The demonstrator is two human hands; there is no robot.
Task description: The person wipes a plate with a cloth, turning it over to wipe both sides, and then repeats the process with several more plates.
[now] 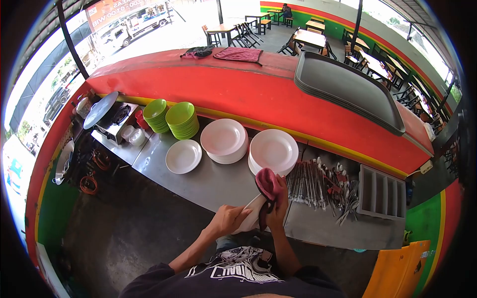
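Observation:
Close to my body, a white plate (pixel 253 214) is held tilted nearly on edge. My left hand (pixel 226 219) grips its left rim. A dark pink cloth (pixel 268 183) is bunched in my right hand (pixel 277 204) and wraps over the plate's right side. Beyond them on the steel counter (pixel 198 186) stand a tall stack of white plates (pixel 274 151) and another stack (pixel 223 138). A single white plate (pixel 184 157) lies to their left. Right of my hands is a spread of forks and spoons (pixel 323 184).
Green bowls (pixel 182 119) are stacked at the back left, near a stove (pixel 117 121) with a large lid (pixel 101 109). A grey cutlery tray (pixel 381 191) sits at the right. Black trays (pixel 348 89) and cloths (pixel 238 54) rest on the red ledge (pixel 198 82).

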